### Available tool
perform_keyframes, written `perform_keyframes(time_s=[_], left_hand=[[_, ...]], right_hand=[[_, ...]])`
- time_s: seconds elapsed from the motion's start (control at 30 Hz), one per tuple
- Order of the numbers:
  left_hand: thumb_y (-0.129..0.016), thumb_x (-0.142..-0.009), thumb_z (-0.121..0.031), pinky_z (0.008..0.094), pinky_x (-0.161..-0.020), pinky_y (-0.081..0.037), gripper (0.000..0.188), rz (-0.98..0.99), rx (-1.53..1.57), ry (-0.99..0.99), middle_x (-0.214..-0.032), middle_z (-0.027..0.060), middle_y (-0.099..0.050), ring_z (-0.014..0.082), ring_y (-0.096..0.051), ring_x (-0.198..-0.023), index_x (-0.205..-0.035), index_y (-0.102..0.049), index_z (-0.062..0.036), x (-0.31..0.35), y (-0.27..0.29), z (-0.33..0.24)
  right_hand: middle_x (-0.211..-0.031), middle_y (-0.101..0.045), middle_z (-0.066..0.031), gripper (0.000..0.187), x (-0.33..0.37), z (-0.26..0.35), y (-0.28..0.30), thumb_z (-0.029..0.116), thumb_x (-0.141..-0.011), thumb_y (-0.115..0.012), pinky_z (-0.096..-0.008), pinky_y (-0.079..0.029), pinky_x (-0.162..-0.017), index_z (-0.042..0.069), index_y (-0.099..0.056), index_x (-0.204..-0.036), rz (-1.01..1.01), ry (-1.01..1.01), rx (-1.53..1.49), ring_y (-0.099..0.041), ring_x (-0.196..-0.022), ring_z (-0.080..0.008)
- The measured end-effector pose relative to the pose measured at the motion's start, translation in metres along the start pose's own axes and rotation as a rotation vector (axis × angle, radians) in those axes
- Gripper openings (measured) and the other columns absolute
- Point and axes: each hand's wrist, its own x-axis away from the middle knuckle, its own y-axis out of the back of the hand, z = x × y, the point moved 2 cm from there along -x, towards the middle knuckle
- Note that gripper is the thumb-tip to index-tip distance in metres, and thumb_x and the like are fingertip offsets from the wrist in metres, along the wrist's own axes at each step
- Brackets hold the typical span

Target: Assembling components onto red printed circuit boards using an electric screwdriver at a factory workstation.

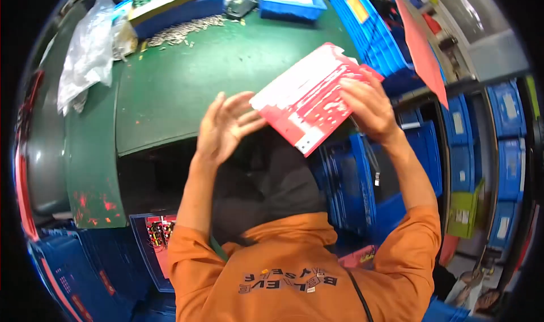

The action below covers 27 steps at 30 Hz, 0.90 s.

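Head view: holding a red-and-white sheet (pixel 309 98) between the right hand (pixel 369 108), gripping its edge apparently to bear the weight, and the left hand (pixel 224 128), spread beside the opposite corner, contact unclear.

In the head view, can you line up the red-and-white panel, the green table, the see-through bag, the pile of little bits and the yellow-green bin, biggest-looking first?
1. Green table
2. Red-and-white panel
3. See-through bag
4. Pile of little bits and yellow-green bin: too alike here to rank
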Motion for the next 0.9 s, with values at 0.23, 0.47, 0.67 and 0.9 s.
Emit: perform_keyframes(time_s=[0.23,0.47,0.67,0.9], left_hand=[[-0.055,-0.086,-0.003,0.0376,-0.086,-0.049,0.043,-0.267,-0.206,-0.038,-0.119,0.0145,-0.053,0.0206,-0.056,-0.103,-0.125,-0.041,0.005,-0.028,0.02,0.027],[-0.053,-0.088,-0.002,0.0309,-0.083,-0.047,0.043,-0.397,-0.27,-0.168,-0.117,0.0098,-0.055,0.0179,-0.056,-0.101,-0.129,-0.041,-0.0008,-0.103,0.032,0.058],[-0.053,-0.089,-0.003,0.0332,-0.083,-0.047,0.046,-0.378,-0.433,-0.364,-0.117,0.0135,-0.053,0.0205,-0.056,-0.099,-0.131,-0.036,0.0035,-0.116,0.092,0.042],[-0.053,-0.089,-0.003,0.0315,-0.089,-0.046,0.049,-0.318,-0.519,-0.391,-0.12,0.0156,-0.051,0.021,-0.054,-0.104,-0.133,-0.033,0.0035,-0.122,0.077,0.05]], right_hand=[[-0.113,-0.06,-0.0106,0.026,-0.015,-0.045,-0.084,0.009,-0.078,-0.062,-0.044,-0.035,-0.103,0.008,-0.06,-0.103,-0.088,0.062,-0.053,-0.057,-0.108,-0.0249],[-0.134,-0.034,-0.0279,0.058,0.072,-0.091,-0.105,0.006,-0.072,-0.061,-0.0444,-0.031,-0.104,0.004,-0.045,-0.127,0.139,-0.46,0.298,-0.033,-0.126,-0.0407],[-0.139,-0.022,-0.0305,0.065,0.165,-0.002,-0.046,0.019,-0.075,-0.065,-0.0461,-0.025,-0.107,0.0,-0.038,-0.131,0.063,-1.021,-0.014,-0.024,-0.13,-0.0445],[-0.141,-0.016,-0.0333,0.067,0.22,0.049,-0.033,0.028,-0.084,-0.058,-0.0463,-0.023,-0.107,-0.003,-0.029,-0.135,0.089,-1.39,-0.175,-0.018,-0.132,-0.0448]])
